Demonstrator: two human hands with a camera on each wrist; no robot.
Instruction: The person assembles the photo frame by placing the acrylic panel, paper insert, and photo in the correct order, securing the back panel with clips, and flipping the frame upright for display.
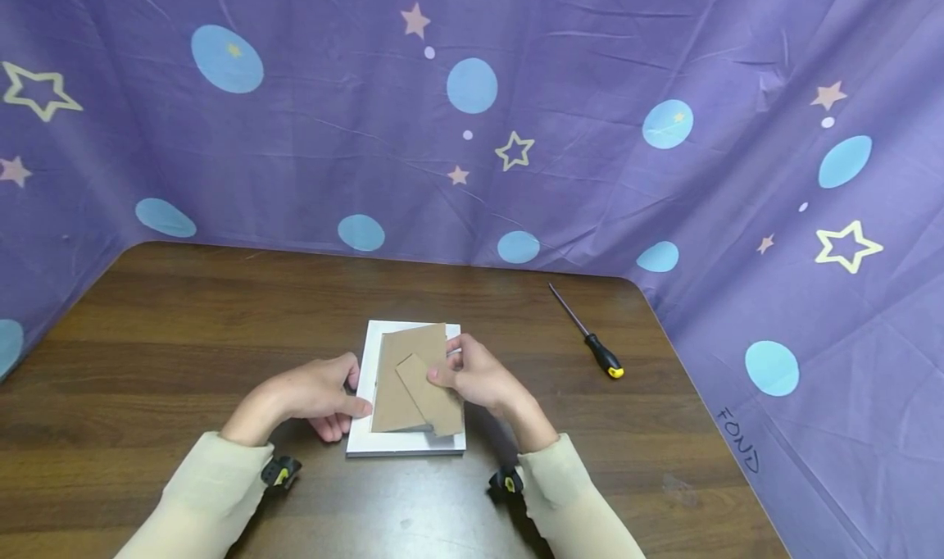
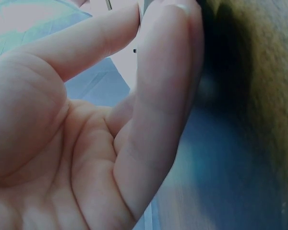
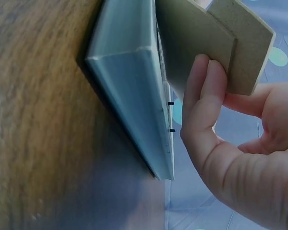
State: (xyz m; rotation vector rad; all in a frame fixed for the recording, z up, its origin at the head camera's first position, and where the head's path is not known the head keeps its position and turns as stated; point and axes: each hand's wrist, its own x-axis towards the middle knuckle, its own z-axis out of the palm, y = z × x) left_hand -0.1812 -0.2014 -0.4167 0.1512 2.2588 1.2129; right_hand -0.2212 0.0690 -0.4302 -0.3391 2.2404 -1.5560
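A white picture frame (image 1: pixel 406 445) lies on the table with its back side up. My left hand (image 1: pixel 317 397) grips its left edge, thumb on top and the other fingers curled at the side. My right hand (image 1: pixel 481 376) pinches the brown backing board (image 1: pixel 391 405) by its right side, together with the board's folding stand (image 1: pixel 433 402). In the right wrist view the backing board (image 3: pixel 189 40) is tilted up, its right side raised off the frame (image 3: pixel 129 100). Small dark tabs (image 3: pixel 171 103) stick out along the frame's inner edge.
A screwdriver (image 1: pixel 603 355) with a black and yellow handle lies on the wooden table (image 1: pixel 221 329), to the right of the frame. A purple curtain (image 1: pixel 332 116) with stars and blue dots hangs behind and beside the table.
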